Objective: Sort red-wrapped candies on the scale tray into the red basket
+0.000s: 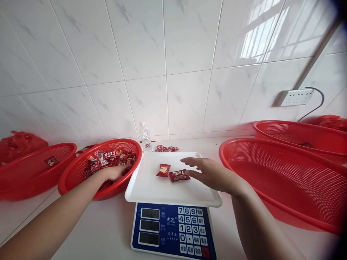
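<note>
over the white tray (154, 191), the right hand (213, 175) is spread beside two red packets (163, 170); the left hand (115, 173) dips into a sweet-filled red basket (108, 193), its grip hidden.

Rear wall: white, grey-veined glossy ceramic tiles (146, 101), with a barred window's reflection at upper right. Mounted at right: a white rectangular plastic multi-socket strip (295, 97); a thin black cable (322, 95) loops from its right end. A narrow straight grey conduit (316, 57) slants down to the strip. A clear plastic bottle (145, 137) stands upright near the wall's foot. A crumpled red plastic bag (24, 146) lies at far left; another red bundle (333, 121) sits at far right.
</note>
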{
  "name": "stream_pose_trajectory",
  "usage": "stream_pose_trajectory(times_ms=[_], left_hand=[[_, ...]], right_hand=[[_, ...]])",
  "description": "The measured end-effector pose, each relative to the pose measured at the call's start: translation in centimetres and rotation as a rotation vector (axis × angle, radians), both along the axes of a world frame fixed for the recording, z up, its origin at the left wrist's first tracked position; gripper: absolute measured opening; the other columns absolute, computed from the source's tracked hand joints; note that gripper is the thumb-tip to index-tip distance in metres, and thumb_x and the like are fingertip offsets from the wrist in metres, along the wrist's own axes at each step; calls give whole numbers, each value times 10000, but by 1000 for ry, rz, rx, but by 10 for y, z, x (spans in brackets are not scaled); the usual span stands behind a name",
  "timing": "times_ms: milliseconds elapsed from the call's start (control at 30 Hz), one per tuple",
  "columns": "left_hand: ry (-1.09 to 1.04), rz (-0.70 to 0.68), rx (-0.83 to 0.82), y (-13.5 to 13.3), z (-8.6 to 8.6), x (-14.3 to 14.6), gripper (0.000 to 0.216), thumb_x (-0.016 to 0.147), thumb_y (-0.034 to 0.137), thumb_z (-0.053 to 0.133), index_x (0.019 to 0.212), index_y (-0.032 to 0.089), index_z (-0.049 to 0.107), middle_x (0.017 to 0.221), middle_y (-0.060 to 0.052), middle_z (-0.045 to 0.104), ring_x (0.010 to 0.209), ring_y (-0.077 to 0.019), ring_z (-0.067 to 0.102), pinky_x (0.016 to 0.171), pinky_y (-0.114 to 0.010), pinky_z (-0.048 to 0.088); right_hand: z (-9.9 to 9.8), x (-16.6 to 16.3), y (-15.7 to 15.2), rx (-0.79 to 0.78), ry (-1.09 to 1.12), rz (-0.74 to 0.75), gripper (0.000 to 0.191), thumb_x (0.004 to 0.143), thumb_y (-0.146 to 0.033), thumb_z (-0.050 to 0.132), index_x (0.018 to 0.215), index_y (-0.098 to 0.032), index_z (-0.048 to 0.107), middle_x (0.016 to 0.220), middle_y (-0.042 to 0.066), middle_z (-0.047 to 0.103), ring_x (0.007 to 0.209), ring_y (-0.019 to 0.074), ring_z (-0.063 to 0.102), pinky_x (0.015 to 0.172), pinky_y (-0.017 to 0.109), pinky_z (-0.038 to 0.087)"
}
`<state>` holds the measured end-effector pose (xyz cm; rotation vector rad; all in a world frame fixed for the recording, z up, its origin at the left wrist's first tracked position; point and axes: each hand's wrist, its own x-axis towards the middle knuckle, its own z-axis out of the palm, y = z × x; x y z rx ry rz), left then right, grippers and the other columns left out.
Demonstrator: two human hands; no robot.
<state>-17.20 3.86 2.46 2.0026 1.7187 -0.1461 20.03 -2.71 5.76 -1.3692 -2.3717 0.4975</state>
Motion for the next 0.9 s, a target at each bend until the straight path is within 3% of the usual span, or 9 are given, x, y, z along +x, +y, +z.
stream_pose_trajectory(times_ms=[133, 267, 333, 433, 533, 633, 733, 800, 900], left_hand=[[-27, 6, 32, 6, -9, -3, 486, 619, 242, 588, 1102, 200, 620, 1181, -82, 666, 1040, -301, 619, 870, -346, 467], [-37, 69, 138, 9, -11, -6, 153, 651, 207, 527, 769, 195, 624, 875, -52, 714, 835, -259, 656, 737, -313, 494], [-40, 126, 197, 9, -3, -10, 44, 660, 205, 517, 670, 198, 560, 689, -26, 657, 681, -229, 639, 617, -293, 491], [-71, 211, 315, 8, 19, -11, 42, 716, 245, 497, 701, 209, 512, 576, 14, 551, 551, -185, 580, 512, -262, 457], [-142, 210, 428, 0, 44, 5, 121, 795, 320, 465, 819, 216, 522, 636, 16, 557, 606, -179, 587, 547, -255, 467], [-211, 126, 483, -15, 55, 41, 175, 825, 363, 471, 890, 220, 549, 774, 4, 622, 726, -189, 615, 641, -265, 485], [-297, -113, 567, -34, 46, 83, 166, 856, 273, 437, 855, 210, 591, 916, -21, 658, 850, -200, 615, 769, -303, 476], [-309, -231, 533, -45, 34, 103, 191, 865, 230, 427, 883, 207, 615, 967, -37, 657, 899, -202, 613, 823, -324, 472], [-346, -313, 394, -59, 17, 119, 335, 862, 269, 503, 1191, 228, 551, 1275, -66, 565, 1175, -224, 522, 998, -355, 406]], right_hand=[[-1, 0, 0, -4, -17, -18, 429, 905, -387, 430, 1293, -237, 531, 1228, 73, 636, 1087, 252, 600, 878, 401, 495], [-3, 1, 2, -1, -19, -27, 437, 900, -410, 441, 1295, -243, 527, 1224, 75, 638, 1097, 259, 595, 878, 406, 493], [-3, 3, 2, 3, -21, -28, 435, 901, -408, 438, 1293, -245, 528, 1221, 75, 639, 1094, 260, 596, 878, 409, 492], [-3, 3, 3, 9, -24, -23, 431, 904, -402, 429, 1294, -246, 527, 1217, 75, 641, 1091, 259, 597, 874, 406, 492], [-4, 2, 3, 6, -23, -19, 429, 909, -399, 423, 1300, -253, 520, 1226, 72, 636, 1094, 260, 594, 871, 404, 492], [-5, -1, 3, 4, -36, -18, 426, 912, -390, 418, 1302, -250, 518, 1226, 76, 637, 1092, 272, 591, 864, 423, 491], [-7, -4, 3, 8, -54, -1, 423, 915, -388, 408, 1296, -244, 525, 1243, 81, 627, 1095, 284, 588, 860, 441, 489], [-7, -5, 3, 10, -54, 6, 421, 916, -381, 407, 1295, -243, 527, 1255, 81, 620, 1105, 281, 585, 870, 434, 485], [-6, -6, 2, 12, -51, 7, 427, 915, -355, 409, 1310, -232, 516, 1266, 83, 613, 1117, 272, 581, 887, 420, 477]])
